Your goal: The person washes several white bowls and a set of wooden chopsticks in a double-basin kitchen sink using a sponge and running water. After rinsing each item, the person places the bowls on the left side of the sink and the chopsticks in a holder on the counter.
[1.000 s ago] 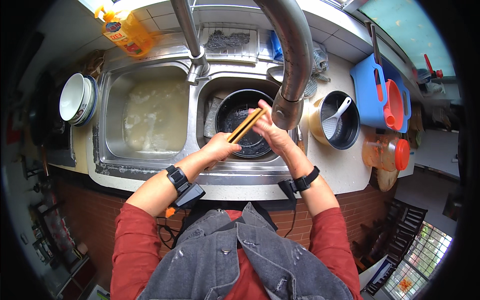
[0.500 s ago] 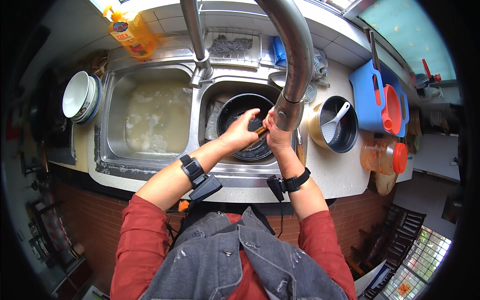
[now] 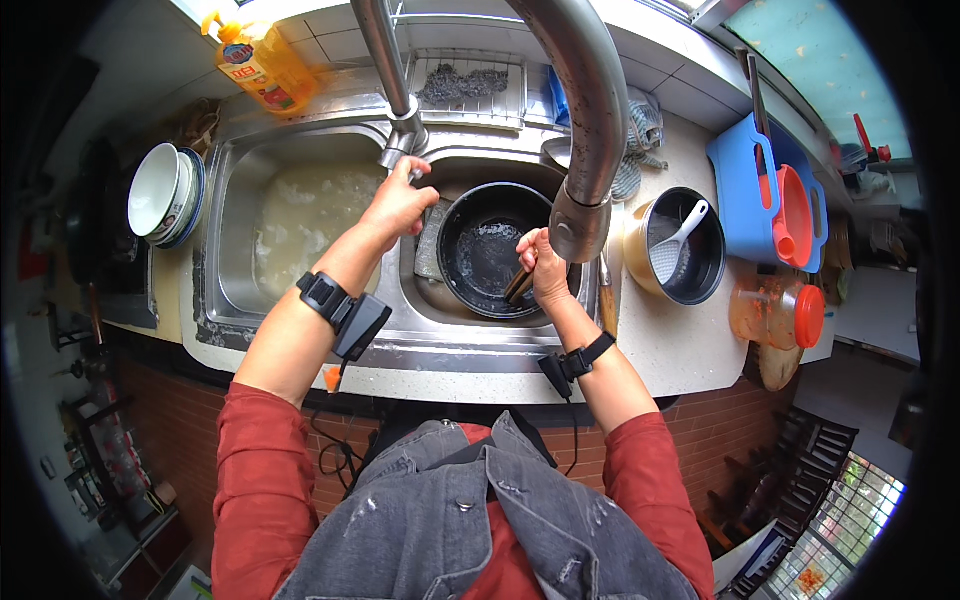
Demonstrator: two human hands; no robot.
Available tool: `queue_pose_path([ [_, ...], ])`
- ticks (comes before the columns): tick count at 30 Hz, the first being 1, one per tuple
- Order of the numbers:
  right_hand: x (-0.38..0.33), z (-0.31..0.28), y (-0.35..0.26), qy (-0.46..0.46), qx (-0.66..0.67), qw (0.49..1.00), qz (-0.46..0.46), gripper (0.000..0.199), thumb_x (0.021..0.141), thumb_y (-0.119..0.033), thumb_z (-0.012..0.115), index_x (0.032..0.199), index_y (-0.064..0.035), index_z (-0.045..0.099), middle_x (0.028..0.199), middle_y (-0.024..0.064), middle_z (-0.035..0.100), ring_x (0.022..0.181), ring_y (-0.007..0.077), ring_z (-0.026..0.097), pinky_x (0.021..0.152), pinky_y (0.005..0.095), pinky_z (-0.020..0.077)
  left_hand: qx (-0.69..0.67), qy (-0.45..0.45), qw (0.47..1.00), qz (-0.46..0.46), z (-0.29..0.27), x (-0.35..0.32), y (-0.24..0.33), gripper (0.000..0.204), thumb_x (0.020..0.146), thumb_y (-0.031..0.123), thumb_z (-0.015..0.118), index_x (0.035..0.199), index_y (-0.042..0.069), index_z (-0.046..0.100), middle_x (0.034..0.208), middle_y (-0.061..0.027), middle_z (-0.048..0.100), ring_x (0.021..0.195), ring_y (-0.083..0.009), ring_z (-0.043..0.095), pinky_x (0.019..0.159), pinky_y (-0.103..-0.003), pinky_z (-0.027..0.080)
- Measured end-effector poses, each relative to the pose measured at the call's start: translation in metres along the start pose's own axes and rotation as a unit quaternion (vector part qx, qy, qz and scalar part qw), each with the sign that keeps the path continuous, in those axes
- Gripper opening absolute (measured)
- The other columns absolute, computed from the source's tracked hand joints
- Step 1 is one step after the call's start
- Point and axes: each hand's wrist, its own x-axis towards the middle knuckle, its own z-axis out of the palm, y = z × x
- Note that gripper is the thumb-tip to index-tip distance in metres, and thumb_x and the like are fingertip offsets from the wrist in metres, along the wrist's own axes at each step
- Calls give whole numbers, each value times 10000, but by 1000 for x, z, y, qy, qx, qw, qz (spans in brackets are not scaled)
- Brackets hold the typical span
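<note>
My right hand (image 3: 543,268) is closed around a bundle of chopsticks (image 3: 520,285), their ends reaching down into a black pot (image 3: 470,255). This pot sits in the right sink basin (image 3: 408,310), with some water and suds inside. At the faucet's base (image 3: 402,138), between the two basins, my left hand (image 3: 398,205) has its fingers apart and loosely bent. Nothing shows in it; whether its fingertips touch the metal I cannot tell. A thick grey metal pipe (image 3: 585,130) hangs in front of the right basin's edge, close to my right hand.
Cloudy water (image 3: 310,220) stands in the left basin. Stacked bowls (image 3: 155,190) are on the left; a yellow pump bottle (image 3: 265,70) stands behind. On the right are a pot (image 3: 640,265) with a white slotted spoon (image 3: 672,250), a blue basket (image 3: 735,190) and a red-lidded jar (image 3: 765,312).
My left hand has left the chopsticks and moved left and away from me to the faucet's base. The right hand keeps the chopsticks, now tilted down into the pot.
</note>
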Motion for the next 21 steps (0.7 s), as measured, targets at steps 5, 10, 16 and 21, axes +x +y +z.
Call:
queue_pose_path([
  [5,4,3,1,20,12,999,29,607,921,-587,383,695,-47,543,558,-19,417,514,71,371,506,206,311,-222,-120,967,30,45,-27,-13,681,857,303,639,1416,153,280,1013,-144,575,788,-183,621,627,-284,516],
  [10,-14,16,2,93,0,996,10,593,945,-564,342,828,-36,586,668,-11,498,620,83,448,587,226,367,-427,-195,883,-18,158,-11,-59,532,936,582,354,936,104,588,674,55,389,653,-70,358,663,-219,331],
  [16,-23,16,-11,13,70,997,-21,601,943,-460,398,1340,-8,403,1309,116,466,1199,208,445,1025,325,330,-367,-105,924,35,203,-9,-76,629,976,468,335,1472,113,182,1272,-72,466,1150,-160,430,1008,-262,301],
  [21,-8,-6,-5,-58,-301,947,-96,525,977,-360,364,1371,-14,345,1370,120,416,1258,227,377,1060,320,266,-338,-49,937,70,202,-23,-51,354,945,301,449,1159,28,516,1076,-45,568,983,-151,513,851,-292,421],
])
